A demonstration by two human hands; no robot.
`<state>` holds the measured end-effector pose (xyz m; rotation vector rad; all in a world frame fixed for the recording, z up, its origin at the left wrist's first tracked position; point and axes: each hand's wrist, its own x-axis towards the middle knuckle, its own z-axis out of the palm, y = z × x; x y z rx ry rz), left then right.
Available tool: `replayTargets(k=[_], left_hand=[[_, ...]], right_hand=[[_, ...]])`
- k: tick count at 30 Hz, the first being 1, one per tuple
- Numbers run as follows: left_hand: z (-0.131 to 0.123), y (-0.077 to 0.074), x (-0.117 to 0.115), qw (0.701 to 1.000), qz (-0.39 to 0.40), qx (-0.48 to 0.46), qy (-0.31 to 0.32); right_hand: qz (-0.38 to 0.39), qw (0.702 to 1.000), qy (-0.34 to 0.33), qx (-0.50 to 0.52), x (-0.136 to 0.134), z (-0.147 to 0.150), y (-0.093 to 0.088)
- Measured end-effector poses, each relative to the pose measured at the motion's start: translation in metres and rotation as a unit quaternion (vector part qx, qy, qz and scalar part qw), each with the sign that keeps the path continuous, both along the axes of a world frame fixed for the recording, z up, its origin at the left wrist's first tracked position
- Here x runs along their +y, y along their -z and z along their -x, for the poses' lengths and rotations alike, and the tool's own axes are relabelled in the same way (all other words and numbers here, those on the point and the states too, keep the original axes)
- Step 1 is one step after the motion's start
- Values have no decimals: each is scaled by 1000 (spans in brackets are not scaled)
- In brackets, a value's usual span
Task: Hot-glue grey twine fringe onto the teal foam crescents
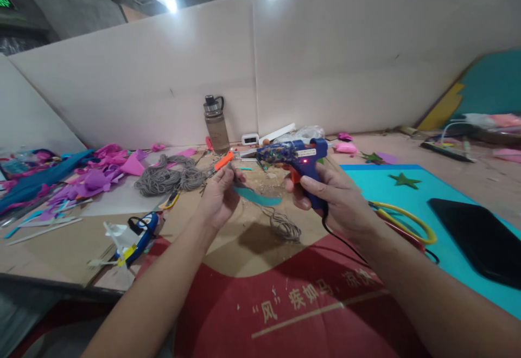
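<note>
Above the desk [252, 238], right hand [342, 200] fingers clench a lit glue gun [303, 157]; left hand [217, 195] pinches twine [285, 228], mostly loose

Lying on the worktop [61, 249]: grey twine heap [163, 179] centre-left, bottle [215, 125] behind, teal sheet [386, 195] right, purple scraps [97, 176] left.

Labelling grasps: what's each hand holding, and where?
Right hand grips the glue gun by its handle. Left hand pinches the teal strip by its end.
</note>
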<state>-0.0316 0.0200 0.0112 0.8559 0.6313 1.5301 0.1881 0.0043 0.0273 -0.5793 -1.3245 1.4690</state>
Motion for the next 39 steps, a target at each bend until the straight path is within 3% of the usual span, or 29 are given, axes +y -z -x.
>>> replayTargets(k=[4,13,26,32,39], left_hand=[[-9,0,-7,994,22,-79,76],[-11,-1,-13,986,40,-96,127],[-9,-2,-14,980,45,-107,159],[-10,-3,-15,983,54,-106,139],[-10,-3,-16,978,52,-94,181]], right_hand=[[6,1000,-4,0,-2,5,3],[0,1000,-15,-13,-3,6,5],[-19,999,-15,-32,-2,6,8],[-15,999,-10,-26,-3,5,7],[-8,999,-27,-42,-3,6,10]])
